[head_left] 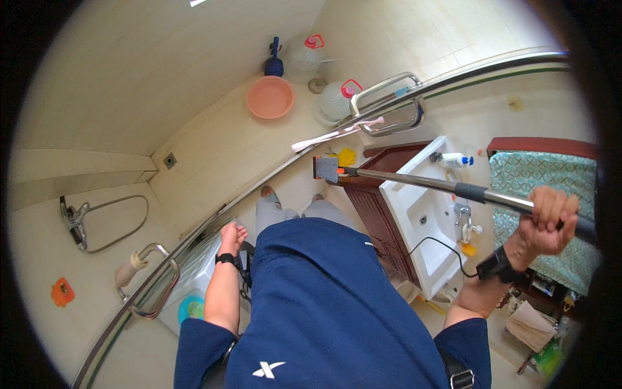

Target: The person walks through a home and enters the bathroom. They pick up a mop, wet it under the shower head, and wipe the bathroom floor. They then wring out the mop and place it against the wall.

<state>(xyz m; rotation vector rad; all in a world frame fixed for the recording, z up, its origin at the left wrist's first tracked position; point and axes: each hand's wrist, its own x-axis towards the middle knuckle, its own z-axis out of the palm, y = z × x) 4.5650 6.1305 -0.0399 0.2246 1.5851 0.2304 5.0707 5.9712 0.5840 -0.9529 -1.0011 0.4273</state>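
In my right hand [549,223] is the metal pole of a long-handled squeegee [408,179], with the fingers wrapped round it near its dark upper end. The pole crosses above the white washbasin [437,249]. Its small head [326,169], grey with a dark edge and a bit of orange, hangs left of the dark red cabinet [382,227], above the floor near my feet. My left hand [233,238] hangs low beside a white appliance [194,275], its fingers loosely curled and nothing visible in them. A black cable runs from my right wristband across the basin.
A metal-edged glass partition [259,181] with bar handles [389,104] runs diagonally between me and the shower area. Beyond it stand a pink basin [270,98], large clear bottles [334,102] and a blue toilet brush [275,65]. A shower hose [123,246] hangs at left.
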